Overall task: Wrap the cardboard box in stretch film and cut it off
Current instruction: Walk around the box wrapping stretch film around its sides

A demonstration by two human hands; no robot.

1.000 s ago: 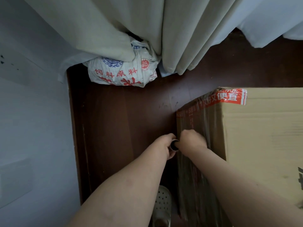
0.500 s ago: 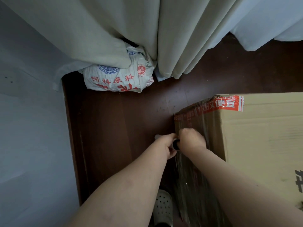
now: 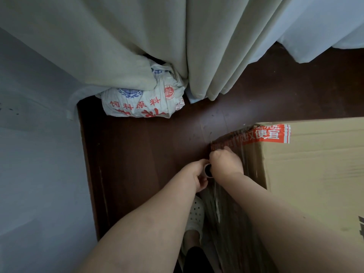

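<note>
With the left hand [image 3: 194, 175] and right hand [image 3: 226, 164] each in a curled grip on the film roll [image 3: 207, 170] beside the cardboard box [image 3: 315, 174] on the floor [image 3: 147, 154], slack could wrinkle the stretch film [image 3: 220, 213].

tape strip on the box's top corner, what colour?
Red-orange tape strip with white characters; head view.
</note>
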